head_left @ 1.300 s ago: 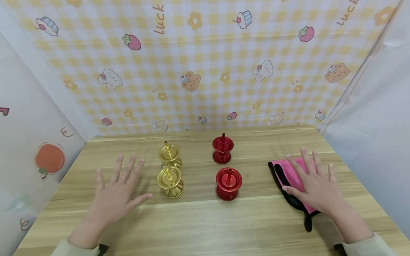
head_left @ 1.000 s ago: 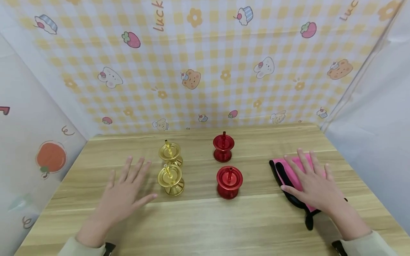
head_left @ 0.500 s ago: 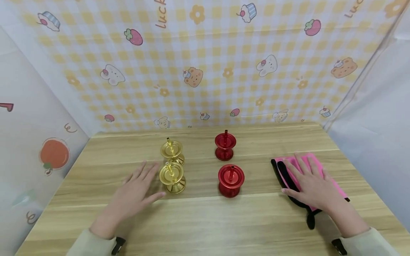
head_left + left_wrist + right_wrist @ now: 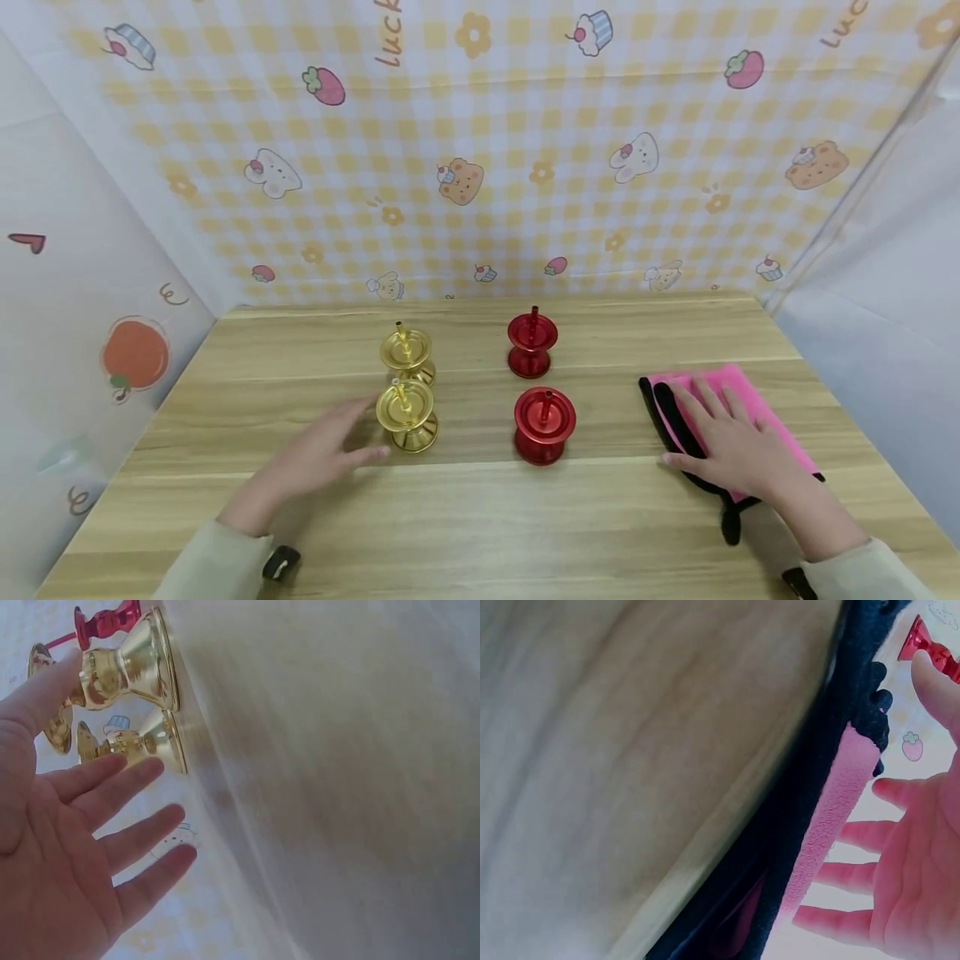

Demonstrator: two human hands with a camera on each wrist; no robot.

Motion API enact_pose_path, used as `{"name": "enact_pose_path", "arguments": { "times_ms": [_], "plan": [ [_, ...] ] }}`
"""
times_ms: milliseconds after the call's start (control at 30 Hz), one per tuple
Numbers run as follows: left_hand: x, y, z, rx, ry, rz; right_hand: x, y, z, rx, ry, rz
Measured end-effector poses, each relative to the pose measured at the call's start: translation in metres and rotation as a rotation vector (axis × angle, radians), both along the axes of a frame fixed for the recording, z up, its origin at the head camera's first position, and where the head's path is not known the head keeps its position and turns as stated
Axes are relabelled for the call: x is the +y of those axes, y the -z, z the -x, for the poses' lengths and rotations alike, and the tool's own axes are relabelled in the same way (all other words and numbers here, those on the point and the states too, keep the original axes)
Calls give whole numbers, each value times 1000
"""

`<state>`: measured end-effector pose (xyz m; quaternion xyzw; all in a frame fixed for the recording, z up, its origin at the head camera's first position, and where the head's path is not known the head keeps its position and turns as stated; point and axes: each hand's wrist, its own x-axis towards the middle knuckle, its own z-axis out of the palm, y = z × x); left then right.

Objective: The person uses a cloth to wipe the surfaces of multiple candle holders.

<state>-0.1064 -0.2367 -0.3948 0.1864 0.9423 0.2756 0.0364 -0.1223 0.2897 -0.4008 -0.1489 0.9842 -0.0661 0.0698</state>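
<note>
Two gold pedestal holders, each with a dish top and a thin upright tube, stand left of centre in the head view, the near one [image 4: 406,407] in front of the far one [image 4: 406,350]. My left hand [image 4: 311,462] is beside the near gold holder, thumb toward its base, the other fingers partly hidden behind it. In the left wrist view that hand's fingers [image 4: 142,832] are spread, nothing gripped. My right hand [image 4: 738,446] lies over a folded pink cloth [image 4: 776,421] with black edging, its fingers extended; in the right wrist view the fingertips are right at the cloth.
Two red holders of similar shape stand to the right of the gold pair, a near one [image 4: 545,417] and a far one [image 4: 532,336]. All sit on a wood-grain table [image 4: 465,533]. A yellow checked cloth backdrop [image 4: 495,125] and pale side sheets [image 4: 892,275] enclose it.
My left hand has moved right and forward, up beside the near gold holder, and turned more sideways. My right hand has settled lower over the pink cloth. The holders stay in place.
</note>
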Motion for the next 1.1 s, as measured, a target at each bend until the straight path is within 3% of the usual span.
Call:
{"name": "enact_pose_path", "arguments": {
  "times_ms": [233,500,733,900,1100],
  "plan": [
    [-1,1,4,-133,3,-99,2,2,0,-24,-1,23],
    [4,4,8,-117,71,-149,2,3,4,-33,5,42],
    [7,4,8,-76,57,-114,3,4,9,-8,-32,54],
    [8,8,11,-92,38,-165,2,2,13,21,-62,61],
    [10,16,17,-144,60,-279,1,1,15,39,-84,82]
  ]
}}
